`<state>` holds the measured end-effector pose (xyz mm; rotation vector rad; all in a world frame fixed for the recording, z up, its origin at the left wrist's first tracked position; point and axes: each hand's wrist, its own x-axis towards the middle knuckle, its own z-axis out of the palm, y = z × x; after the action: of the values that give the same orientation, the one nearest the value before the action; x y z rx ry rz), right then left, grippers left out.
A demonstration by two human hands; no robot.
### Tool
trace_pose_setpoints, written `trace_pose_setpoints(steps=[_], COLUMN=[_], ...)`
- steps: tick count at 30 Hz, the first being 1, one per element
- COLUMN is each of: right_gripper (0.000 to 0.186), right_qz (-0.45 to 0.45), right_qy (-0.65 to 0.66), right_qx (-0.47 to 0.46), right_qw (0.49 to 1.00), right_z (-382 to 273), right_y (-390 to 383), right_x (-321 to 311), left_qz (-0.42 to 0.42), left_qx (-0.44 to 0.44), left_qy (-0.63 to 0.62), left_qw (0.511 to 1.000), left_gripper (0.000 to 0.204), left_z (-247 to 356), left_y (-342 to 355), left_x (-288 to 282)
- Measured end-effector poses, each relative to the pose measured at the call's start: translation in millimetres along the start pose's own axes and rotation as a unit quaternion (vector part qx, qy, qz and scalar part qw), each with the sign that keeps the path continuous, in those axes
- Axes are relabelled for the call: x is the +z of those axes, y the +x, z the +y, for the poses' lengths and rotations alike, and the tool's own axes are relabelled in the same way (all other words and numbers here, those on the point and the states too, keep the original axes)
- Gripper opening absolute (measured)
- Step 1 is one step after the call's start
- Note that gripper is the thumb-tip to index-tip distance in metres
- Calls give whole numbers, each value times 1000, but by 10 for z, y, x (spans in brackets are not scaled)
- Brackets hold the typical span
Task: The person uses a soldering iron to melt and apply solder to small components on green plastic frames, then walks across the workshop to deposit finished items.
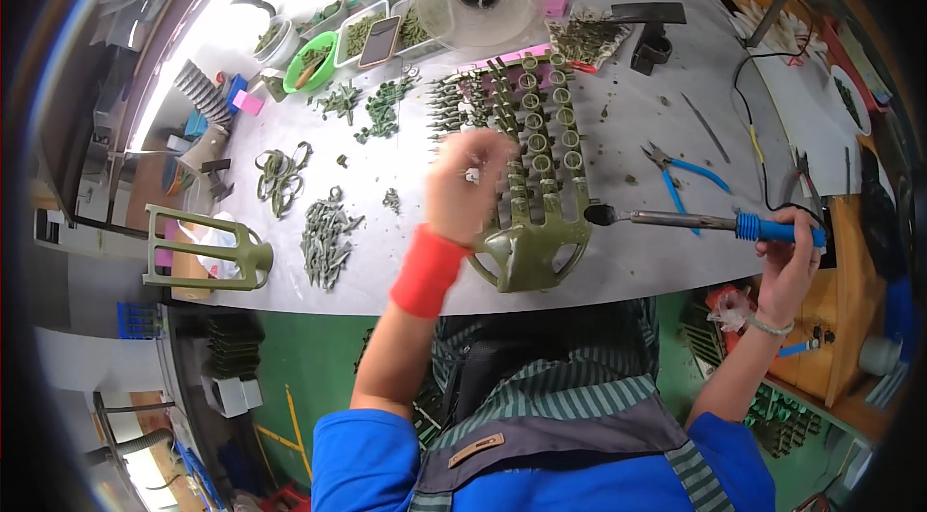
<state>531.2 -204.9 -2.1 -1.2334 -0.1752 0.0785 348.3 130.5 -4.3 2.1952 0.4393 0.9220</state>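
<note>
My right hand (789, 253) grips the blue handle of a soldering iron (681, 220), whose dark, wide tip is beside the right side of an olive-green assembly (529, 256), with rows of branches bearing rings and small parts. My left hand (468, 174), with a red wristband, is blurred over the left part of that assembly; what its fingers hold, if anything, is unclear. Small green pieces (328, 242) lie in a pile to the left, near looped green bands (280, 182). Blue-handled pliers (695, 174) and a thin metal blade (705, 126) lie beyond the iron.
An empty olive frame (203, 255) sits at the left edge. A green bowl (328, 49), tubs (362, 37), a phone (379, 41), a clear round cover (444, 10) and a bag of green bits (589, 29) line the back. A cable (739, 87) hangs at the right.
</note>
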Motion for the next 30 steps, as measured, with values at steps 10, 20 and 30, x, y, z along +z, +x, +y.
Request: trace_pose_setpoints(steps=[10,20,30], right_gripper=[23,23,22], right_qz=[-9,-13,-1], right_qy=[-8,-8,-6], right_qx=[-10,-19,-18], right_qw=[1000,1000,1000], right_z=[-71,-82,-85], right_y=[-83,-91,-90], right_x=[156,154,110], left_qz=[-1,87,5], left_qx=[-274,-336,-268], left_qy=[262,34,-101], left_qw=[925,937,958], left_gripper=[12,17,7], left_z=[-1633,-1658,-515], left_y=[-550,-744,-459], left_x=[-1250,-1546,-1039])
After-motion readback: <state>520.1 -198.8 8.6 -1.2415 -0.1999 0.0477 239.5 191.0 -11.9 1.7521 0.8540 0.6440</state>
